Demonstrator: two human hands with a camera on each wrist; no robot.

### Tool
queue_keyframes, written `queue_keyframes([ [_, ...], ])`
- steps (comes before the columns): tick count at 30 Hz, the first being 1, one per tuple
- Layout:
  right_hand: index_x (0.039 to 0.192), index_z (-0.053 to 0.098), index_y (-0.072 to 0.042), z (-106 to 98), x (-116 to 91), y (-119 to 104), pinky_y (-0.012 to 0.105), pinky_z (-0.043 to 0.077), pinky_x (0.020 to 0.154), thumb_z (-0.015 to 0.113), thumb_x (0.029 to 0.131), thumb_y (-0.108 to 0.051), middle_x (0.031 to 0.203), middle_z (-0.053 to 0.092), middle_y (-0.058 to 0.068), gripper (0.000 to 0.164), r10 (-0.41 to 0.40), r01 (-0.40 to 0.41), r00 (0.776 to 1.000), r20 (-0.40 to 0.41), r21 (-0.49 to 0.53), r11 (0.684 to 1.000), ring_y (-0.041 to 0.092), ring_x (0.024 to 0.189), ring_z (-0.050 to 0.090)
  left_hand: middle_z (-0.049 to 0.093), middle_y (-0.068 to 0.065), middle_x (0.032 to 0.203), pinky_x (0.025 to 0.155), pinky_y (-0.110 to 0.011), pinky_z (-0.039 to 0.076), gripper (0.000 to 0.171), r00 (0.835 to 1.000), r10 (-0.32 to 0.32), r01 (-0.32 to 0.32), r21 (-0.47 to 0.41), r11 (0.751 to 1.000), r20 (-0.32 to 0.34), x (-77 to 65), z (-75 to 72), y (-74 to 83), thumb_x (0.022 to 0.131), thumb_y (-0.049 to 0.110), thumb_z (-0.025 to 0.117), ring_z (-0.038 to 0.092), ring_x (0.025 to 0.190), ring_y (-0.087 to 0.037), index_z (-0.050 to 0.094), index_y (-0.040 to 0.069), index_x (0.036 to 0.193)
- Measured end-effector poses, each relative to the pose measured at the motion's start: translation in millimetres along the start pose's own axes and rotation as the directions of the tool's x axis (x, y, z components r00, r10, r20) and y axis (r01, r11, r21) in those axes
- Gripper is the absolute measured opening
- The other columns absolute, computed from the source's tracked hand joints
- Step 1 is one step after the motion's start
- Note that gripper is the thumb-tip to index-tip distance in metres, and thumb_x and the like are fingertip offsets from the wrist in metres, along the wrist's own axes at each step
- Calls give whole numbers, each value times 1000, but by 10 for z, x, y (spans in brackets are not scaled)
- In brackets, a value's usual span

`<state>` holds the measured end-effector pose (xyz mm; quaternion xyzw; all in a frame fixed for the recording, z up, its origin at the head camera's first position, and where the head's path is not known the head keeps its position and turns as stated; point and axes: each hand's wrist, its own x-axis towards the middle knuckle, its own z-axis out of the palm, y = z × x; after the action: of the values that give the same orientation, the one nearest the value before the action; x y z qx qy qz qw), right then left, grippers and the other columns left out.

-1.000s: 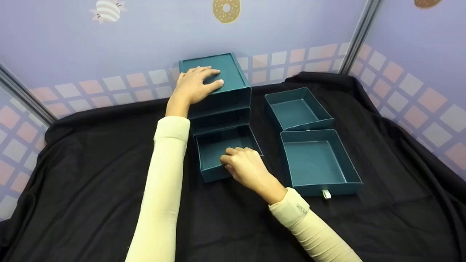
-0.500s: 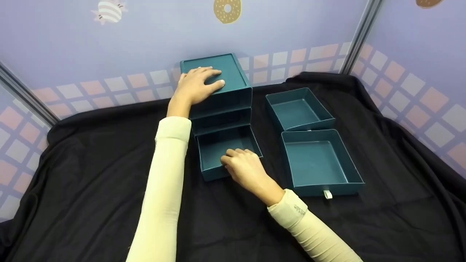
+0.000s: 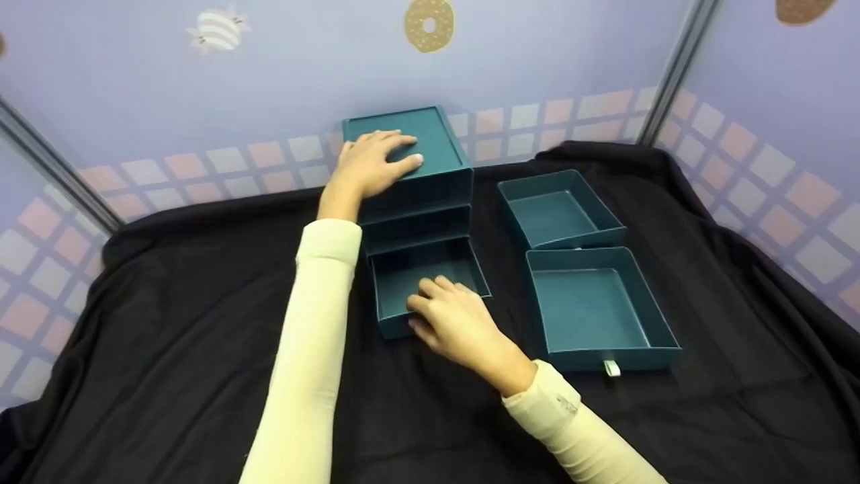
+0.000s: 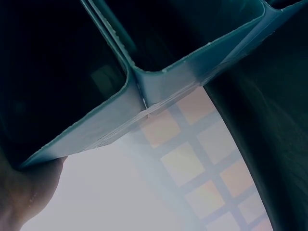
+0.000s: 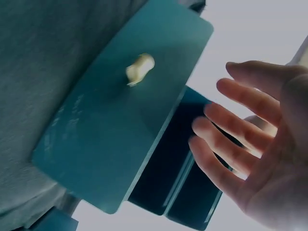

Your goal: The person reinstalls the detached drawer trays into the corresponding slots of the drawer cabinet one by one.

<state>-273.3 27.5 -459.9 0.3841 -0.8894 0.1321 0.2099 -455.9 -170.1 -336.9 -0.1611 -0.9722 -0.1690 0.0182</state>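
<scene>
A dark teal drawer cabinet (image 3: 440, 138) stands against the back wall, with its two upper compartments open at the front. My left hand (image 3: 369, 167) rests on the cabinet's top with spread fingers; in the left wrist view part of that hand (image 4: 31, 192) shows at the cabinet's edge. The lowest drawer (image 3: 402, 286) sits in the bottom compartment, pulled well out. Over its front edge hovers my right hand (image 3: 460, 323). In the right wrist view the drawer's front (image 5: 106, 120) bears a pale pull tab (image 5: 139, 70), and the loosely bent fingers are apart from it.
Two more teal drawers lie to the cabinet's right: a rear drawer (image 3: 554, 212) and a front drawer (image 3: 591, 302) with a pale tab (image 3: 611, 368). Black cloth (image 3: 201, 302) covers the table. Patterned wall panels (image 3: 302, 81) enclose the back and sides.
My right hand's fingers have loosened and lifted from the drawer's front edge. My left hand has stayed on the cabinet top. The head view has shifted slightly.
</scene>
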Motion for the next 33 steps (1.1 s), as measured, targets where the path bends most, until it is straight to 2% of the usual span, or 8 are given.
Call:
queue_keyframes([
  [3,91,74,-18,-59,-51,-37,43,57,65,81,92,-28,90,68,1,11,-7,6,995,97,10,1000,25,83,67,29,2,175,131,-59,9,69,1000,4,-4,-7,1000,7,17,17,19,105,70,43,19,163,-28,43,34,164],
  [7,91,75,-20,-92,-83,-65,48,59,66,80,92,-32,92,73,1,14,9,-14,969,246,20,1000,28,84,71,29,3,175,131,-58,8,67,1000,-3,3,-4,1000,3,15,11,18,106,69,44,20,163,-28,43,34,164],
  [11,96,76,-19,-92,-89,-64,49,60,70,79,94,-34,95,75,3,15,33,-40,948,316,14,999,29,86,72,29,2,175,131,-59,8,68,1000,-1,1,-6,1000,2,10,6,14,106,69,43,20,163,-28,43,34,164],
  [18,113,78,-19,-83,-93,-28,51,60,76,78,94,-33,105,77,3,23,52,-70,939,339,41,997,31,93,73,29,2,174,131,-60,7,68,1000,-3,3,-9,1000,1,3,9,12,106,69,43,20,163,-29,43,34,164],
  [27,120,77,-18,-35,-80,0,48,61,80,79,95,-30,112,77,2,28,55,-72,950,309,44,996,28,96,71,30,2,174,130,-59,9,68,1000,-4,4,-12,1000,3,9,6,15,106,68,44,20,163,-28,43,34,164],
  [33,121,78,-18,10,-82,17,47,59,81,79,94,-30,110,73,4,30,51,-62,959,280,29,998,27,97,70,31,1,174,130,-59,10,68,1000,-1,1,-9,1000,1,14,13,16,106,68,44,21,162,-29,44,33,164],
])
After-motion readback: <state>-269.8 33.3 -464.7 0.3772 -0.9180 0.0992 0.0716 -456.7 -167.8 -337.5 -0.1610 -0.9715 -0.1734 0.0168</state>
